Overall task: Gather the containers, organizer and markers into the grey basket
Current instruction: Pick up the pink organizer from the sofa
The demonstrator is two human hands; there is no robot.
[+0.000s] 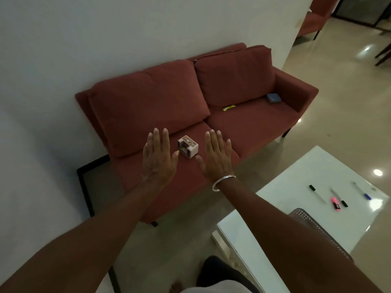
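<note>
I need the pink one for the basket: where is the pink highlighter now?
The pink highlighter lies on the white table at lower right, beside a black-capped marker, just beyond the grey basket.

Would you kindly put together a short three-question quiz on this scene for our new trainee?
1. True or false: the small white box-shaped organizer lies on the white glossy table.
2. Which marker on that table is brightest: A blue-capped, B pink highlighter, C black-capped?
3. Fill in: the dark blue flat container rests by the red fabric sofa's ____ armrest.

Key: 1 false, it sits on the sofa between the open left hand and right hand; 2 B; 3 right.
</note>
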